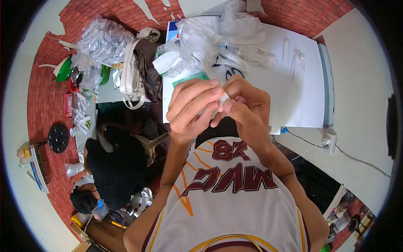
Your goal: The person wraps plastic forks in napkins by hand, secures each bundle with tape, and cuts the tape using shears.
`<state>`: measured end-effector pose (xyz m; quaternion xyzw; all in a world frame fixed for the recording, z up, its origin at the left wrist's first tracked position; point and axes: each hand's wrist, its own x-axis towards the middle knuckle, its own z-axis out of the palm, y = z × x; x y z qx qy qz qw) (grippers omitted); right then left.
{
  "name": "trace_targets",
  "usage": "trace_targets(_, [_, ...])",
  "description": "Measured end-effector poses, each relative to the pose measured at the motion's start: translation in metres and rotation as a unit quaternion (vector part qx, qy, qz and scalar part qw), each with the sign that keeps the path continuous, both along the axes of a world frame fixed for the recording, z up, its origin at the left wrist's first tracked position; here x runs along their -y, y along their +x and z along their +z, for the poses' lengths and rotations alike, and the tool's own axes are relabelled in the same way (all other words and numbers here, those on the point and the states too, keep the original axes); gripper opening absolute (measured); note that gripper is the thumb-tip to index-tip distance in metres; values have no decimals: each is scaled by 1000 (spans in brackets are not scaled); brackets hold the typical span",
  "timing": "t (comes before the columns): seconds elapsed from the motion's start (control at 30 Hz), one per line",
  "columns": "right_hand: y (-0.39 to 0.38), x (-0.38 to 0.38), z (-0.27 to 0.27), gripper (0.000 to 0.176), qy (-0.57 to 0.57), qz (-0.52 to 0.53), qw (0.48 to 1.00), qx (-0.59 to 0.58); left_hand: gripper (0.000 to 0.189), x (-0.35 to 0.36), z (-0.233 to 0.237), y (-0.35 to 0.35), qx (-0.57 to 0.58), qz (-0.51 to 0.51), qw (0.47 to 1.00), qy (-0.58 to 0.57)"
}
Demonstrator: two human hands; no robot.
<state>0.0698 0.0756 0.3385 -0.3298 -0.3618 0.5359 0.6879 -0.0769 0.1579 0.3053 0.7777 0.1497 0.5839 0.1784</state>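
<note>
Above the near edge of a white tabletop, my two hands meet at the fingertips. A small white piece shows between them; its exact kind is too small to make out. My left hand is closed with its fingertips against the piece's left side. On the other side, my right hand pinches it between thumb and forefinger. Just beyond the hands lie dark-handled scissors and a flat green item, partly hidden by my left hand.
Clear plastic bags holding white items cover the table's far side. To the left are a white handbag, a brown bag and a large bag of pieces. A person in black is at lower left. A cable runs at right.
</note>
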Motion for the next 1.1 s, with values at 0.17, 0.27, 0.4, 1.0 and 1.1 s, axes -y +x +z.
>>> trace_targets(0.17, [-1, -1, -3, 7, 7, -5, 1000, -7, 42, -1, -5, -1, 0, -5, 1000, -5])
trace_targets(0.27, [-1, -1, -6, 9, 9, 3, 1000, -22, 42, -1, -3, -2, 5, 3, 1000, -17])
trace_targets(0.4, [0, -1, 0, 10, -18, 13, 1000, -12, 43, -2, -2, -4, 2, 2, 1000, -11])
trace_targets(1.0, [-1, 2, -18, 16, -14, 41, 999, -6, 48, 2, -5, -15, -10, 1, 999, -36])
trace_targets(1.1, [3, 7, -6, 18, -47, 55, 997, -21, 50, 6, -6, -21, -9, 4, 996, -84])
